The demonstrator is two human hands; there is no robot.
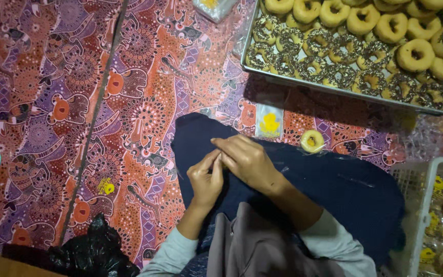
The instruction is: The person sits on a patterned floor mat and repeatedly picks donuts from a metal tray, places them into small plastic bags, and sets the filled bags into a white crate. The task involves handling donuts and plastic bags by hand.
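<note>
Patterned orange-purple floor cloth (pixel 78 102), dim warm light

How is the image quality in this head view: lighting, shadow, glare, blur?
Head view: light is dim and warm, brightest on the metal tray of doughnuts; a dark shadow lies under the tray's near edge; the bottom left corner around the black bag is murky; left hand and right hand look slightly soft; no strong glare.
</note>
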